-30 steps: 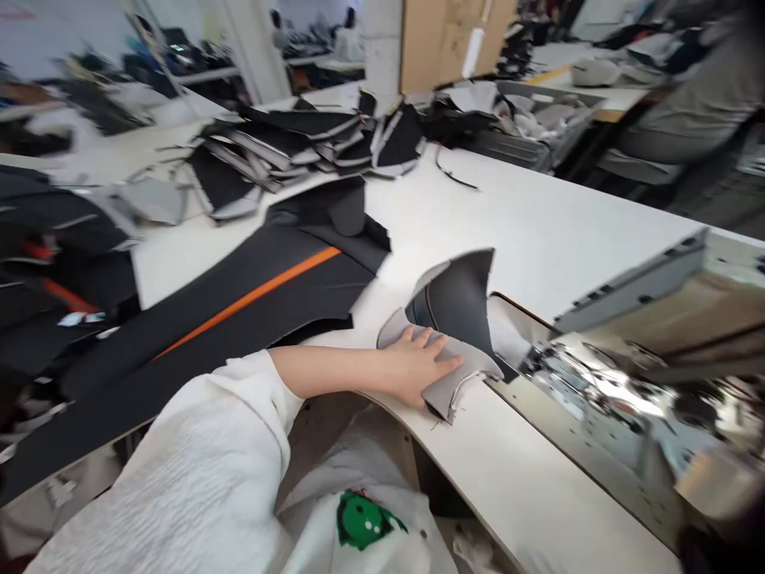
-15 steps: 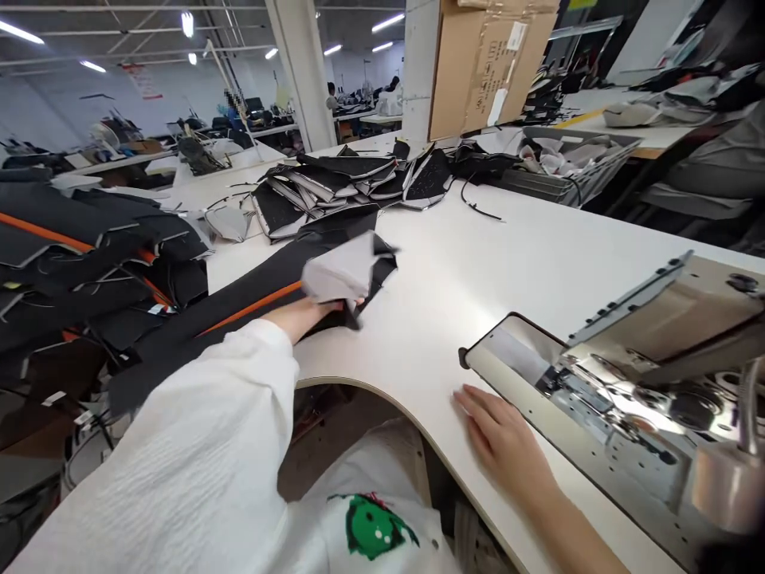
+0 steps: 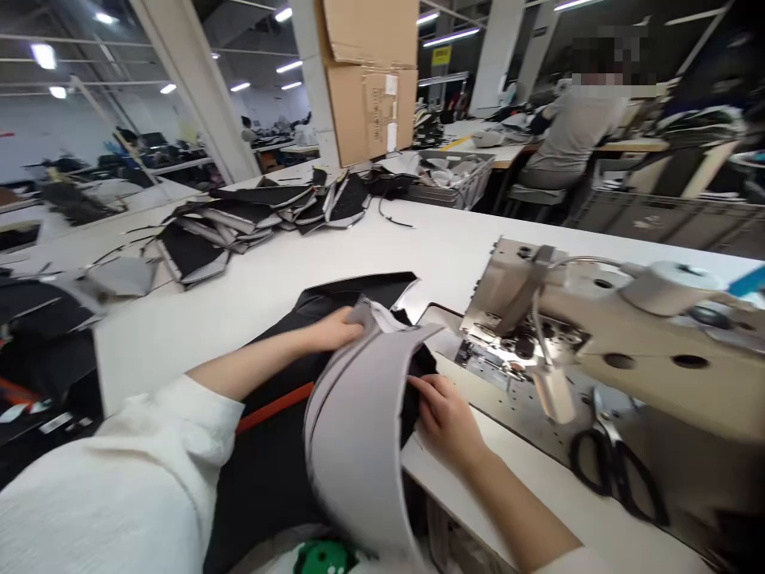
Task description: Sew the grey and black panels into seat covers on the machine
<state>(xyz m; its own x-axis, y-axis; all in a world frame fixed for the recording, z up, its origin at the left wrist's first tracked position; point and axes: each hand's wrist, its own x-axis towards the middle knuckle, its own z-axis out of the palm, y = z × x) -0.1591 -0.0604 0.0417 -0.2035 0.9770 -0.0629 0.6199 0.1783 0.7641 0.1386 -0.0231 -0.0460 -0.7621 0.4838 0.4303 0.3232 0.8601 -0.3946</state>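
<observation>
A black fabric piece with an orange stripe and a grey backing (image 3: 358, 430) lies across the table edge and my lap, its grey side folded up toward me. My left hand (image 3: 338, 328) grips the far folded part of it, fingers closed. On the right edge, my right hand (image 3: 445, 414) pinches the same piece, the fingertips partly hidden behind the black side. Just right of the fabric stands a sewing machine (image 3: 645, 343), its lit needle area close to the piece's far end. Black-handled scissors (image 3: 615, 466) rest on the machine bed.
A pile of black and grey cut pieces (image 3: 239, 219) lies at the back of the white table (image 3: 352, 253). More dark pieces (image 3: 45, 335) are heaped at left. Behind are a cardboard box (image 3: 374, 112), a grey crate (image 3: 463, 179) and a seated person (image 3: 577, 131).
The striped fabric has come from the left to in front of me, beside the machine. My right hand has left the tabletop and now holds the fabric too. The view has turned right.
</observation>
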